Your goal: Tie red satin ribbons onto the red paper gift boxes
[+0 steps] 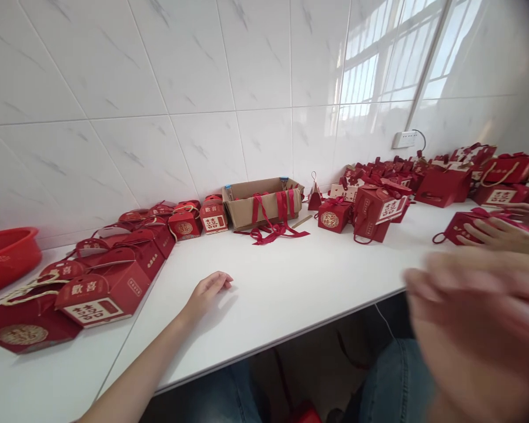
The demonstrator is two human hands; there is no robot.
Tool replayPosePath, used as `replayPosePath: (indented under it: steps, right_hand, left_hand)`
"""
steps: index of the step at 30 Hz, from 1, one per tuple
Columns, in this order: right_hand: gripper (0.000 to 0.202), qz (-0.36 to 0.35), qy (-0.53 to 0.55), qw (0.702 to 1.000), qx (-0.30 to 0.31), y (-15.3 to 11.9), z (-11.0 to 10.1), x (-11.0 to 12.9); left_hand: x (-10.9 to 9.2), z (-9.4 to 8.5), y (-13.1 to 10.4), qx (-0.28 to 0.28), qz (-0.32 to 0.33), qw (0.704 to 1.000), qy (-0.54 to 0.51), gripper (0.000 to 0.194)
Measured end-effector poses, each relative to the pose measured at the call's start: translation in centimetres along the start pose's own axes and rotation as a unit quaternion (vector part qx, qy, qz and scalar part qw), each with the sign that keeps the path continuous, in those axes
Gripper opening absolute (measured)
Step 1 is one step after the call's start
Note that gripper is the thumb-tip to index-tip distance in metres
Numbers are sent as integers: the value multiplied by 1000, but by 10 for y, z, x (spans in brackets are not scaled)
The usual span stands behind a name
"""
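My left hand [209,291] rests on the white table [264,276], its fingers loosely bent and nothing visible in them. In the lower right, my right hand [476,317] is raised close to the camera and smeared by motion, so its fingers are unclear. Beyond it, another person's hands [494,232] are on a red gift box [461,226] with a dark cord loop. Ahead of my left hand stands an open cardboard box [264,211], with red ribbons [273,232] hanging over its front onto the table.
Red gift boxes [114,288] with rope handles line the left, near a red basin [9,252]. Tied red boxes [370,214] stand right of centre, with more packed behind. A tiled wall [194,88] with a power socket [404,139] backs the table.
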State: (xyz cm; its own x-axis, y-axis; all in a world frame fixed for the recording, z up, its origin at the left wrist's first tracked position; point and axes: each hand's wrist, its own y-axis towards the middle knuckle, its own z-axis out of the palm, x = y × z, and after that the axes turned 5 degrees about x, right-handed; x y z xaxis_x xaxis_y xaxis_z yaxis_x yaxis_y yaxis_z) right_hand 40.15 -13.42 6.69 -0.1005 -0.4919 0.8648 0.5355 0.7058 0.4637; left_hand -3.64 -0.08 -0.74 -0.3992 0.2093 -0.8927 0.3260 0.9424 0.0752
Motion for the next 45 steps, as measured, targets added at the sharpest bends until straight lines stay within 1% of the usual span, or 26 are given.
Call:
replayPosePath:
  steps: [2, 4, 6, 8, 10, 13, 15, 20, 23, 26, 29, 33, 36, 38, 40, 42, 43, 44, 45]
  right_hand:
    - [15, 20, 51, 998, 16, -28, 29, 12]
    - [14, 56, 144, 987, 44, -53, 61, 24]
    - [14, 98, 254, 959, 77, -73, 88, 34]
    - [15, 132, 341, 926, 94, -85, 106, 41]
    - [17, 150, 383, 906, 98, -89, 111, 43]
    - [19, 165, 398, 897, 102, -89, 109, 42]
    - [20, 167, 397, 897, 104, -89, 107, 40]
    - [18, 160, 368, 911, 92, -94, 108, 42]
    - [22, 156, 374, 908, 110, -95, 111, 44]
    - [21, 162, 376, 904, 120, -97, 113, 42]
    - [20, 177, 349, 914, 108, -99, 114, 31]
    - [19, 172, 303, 931, 110, -97, 120, 6]
    - [22, 176, 260, 944, 98, -88, 128, -19]
    - [25, 188, 228, 951, 89, -81, 133, -37]
    - [28, 197, 196, 956, 88, -73, 135, -57]
    - [31, 204, 158, 961, 95, -68, 133, -76]
    - [33, 208, 135, 964, 100, -68, 131, -85]
    - [35, 213, 112, 964, 109, -68, 129, -95]
    - [36, 220, 90, 964, 120, -69, 126, -104]
  left_hand:
    - [2, -1, 1, -1, -1, 1000, 2, 46]
    - [4, -1, 2, 0, 1, 1000, 4, 46]
    - [5, -2, 3, 1, 6, 1000, 8, 47]
    - [5, -2, 4, 2, 9, 1000, 11, 48]
    - [4, -2, 4, 1, 9, 1000, 11, 48]
    - [1, -1, 3, -2, 5, 1000, 8, 48]
    - [-2, 0, 1, -5, 2, 1000, 6, 48]
    - [-8, 1, -1, -8, -1, 1000, 2, 47]
    - [-6, 1, 0, -7, 2, 1000, 5, 47]
    - [-1, 0, 2, -5, 6, 1000, 8, 48]
    - [2, 0, 2, -3, 12, 1000, 15, 48]
    - [1, 1, 1, -8, 20, 999, 27, 47]
    - [-6, 1, -3, -25, 32, 998, 46, 45]
    - [-14, -4, -9, -42, 39, 996, 70, 41]
    - [-24, -16, -15, -64, 45, 992, 101, 34]
    - [-34, -39, -20, -103, 57, 979, 168, 29]
    - [-39, -54, -22, -127, 59, 964, 226, 27]
    - [-44, -71, -23, -154, 54, 943, 290, 25]
    - [-47, -91, -22, -174, 27, 920, 350, 23]
